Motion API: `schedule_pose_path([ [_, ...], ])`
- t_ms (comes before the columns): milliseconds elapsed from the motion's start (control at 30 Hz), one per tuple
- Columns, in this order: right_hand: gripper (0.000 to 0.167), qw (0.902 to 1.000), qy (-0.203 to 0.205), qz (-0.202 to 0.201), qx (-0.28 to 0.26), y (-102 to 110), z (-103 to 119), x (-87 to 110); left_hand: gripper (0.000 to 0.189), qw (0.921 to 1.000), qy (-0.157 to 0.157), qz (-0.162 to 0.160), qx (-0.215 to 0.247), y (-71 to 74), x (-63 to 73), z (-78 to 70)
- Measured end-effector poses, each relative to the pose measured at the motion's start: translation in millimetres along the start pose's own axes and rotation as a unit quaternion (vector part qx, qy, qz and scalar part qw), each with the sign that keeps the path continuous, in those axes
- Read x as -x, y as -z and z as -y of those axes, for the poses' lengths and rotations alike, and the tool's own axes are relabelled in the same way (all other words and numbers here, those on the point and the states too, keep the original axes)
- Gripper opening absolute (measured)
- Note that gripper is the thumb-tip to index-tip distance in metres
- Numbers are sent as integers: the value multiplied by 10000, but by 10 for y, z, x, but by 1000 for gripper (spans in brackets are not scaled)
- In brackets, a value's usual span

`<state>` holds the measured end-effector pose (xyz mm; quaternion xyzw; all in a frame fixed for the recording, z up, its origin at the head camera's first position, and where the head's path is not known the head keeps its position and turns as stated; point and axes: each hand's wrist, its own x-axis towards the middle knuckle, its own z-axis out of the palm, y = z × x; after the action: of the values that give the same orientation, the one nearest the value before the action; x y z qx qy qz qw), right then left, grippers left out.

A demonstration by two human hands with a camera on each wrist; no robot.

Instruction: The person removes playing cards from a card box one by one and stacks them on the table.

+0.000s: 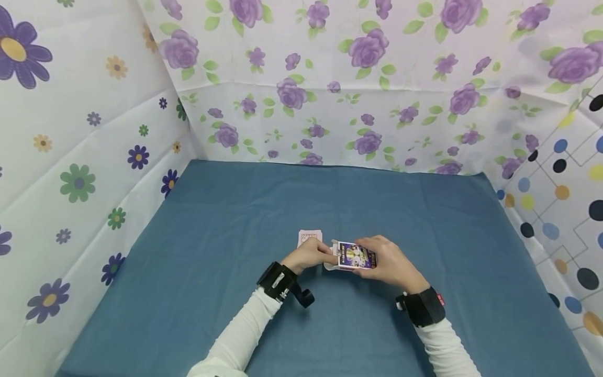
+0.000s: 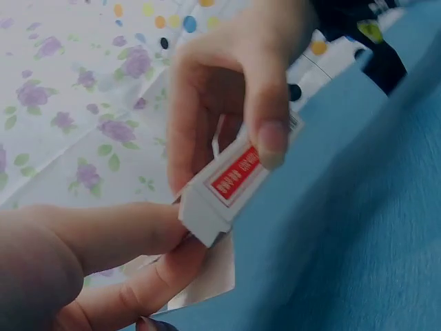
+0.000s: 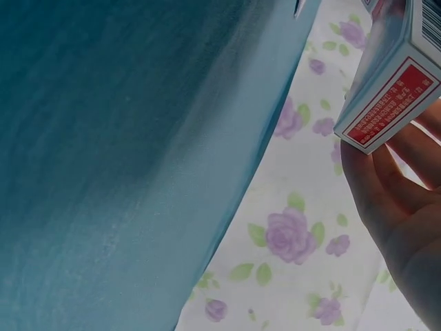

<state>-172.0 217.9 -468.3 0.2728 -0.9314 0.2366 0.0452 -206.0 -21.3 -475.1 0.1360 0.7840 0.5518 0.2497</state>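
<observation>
A small playing-card box (image 1: pixel 357 256) with a purple picture on its face is held above the blue cloth. My right hand (image 1: pixel 390 262) grips it by the sides, fingers and thumb on opposite edges; a red label shows on the box's narrow side (image 2: pixel 238 176). At the box's left end, white flaps (image 1: pixel 331 266) stick out. There my left hand (image 1: pixel 310 255) pinches the end with thumb and forefinger (image 2: pixel 131 234). Just behind that hand, partly hidden by it, a playing card (image 1: pixel 310 235) with a red-patterned back lies on the cloth.
Blue cloth (image 1: pixel 264 204) covers the table. White sheets with purple roses (image 1: pixel 292 94) hang behind it, with flowered and dotted sheets at the sides. Black straps (image 1: pixel 278 281) with cameras sit on both wrists.
</observation>
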Motion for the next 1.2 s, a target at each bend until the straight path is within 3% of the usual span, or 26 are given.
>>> schedule_pose_path([
  [233,63,9999,-96,-48,2,4,-28,2,22,9972,235,304,639,39,6,54],
  [500,61,9999,-74,-54,64,-30,-34,-15,24,9940,359,320,987,57,21,64],
  [767,62,9999,-90,-38,73,-59,-39,-24,25,9935,7,377,1072,97,58,102],
  [1000,62,9997,-151,-134,111,-78,-44,-18,32,9887,186,48,1484,204,174,141],
  [1200,62,9998,-138,-108,83,-85,-32,-30,36,9754,208,-379,2162,249,254,142],
])
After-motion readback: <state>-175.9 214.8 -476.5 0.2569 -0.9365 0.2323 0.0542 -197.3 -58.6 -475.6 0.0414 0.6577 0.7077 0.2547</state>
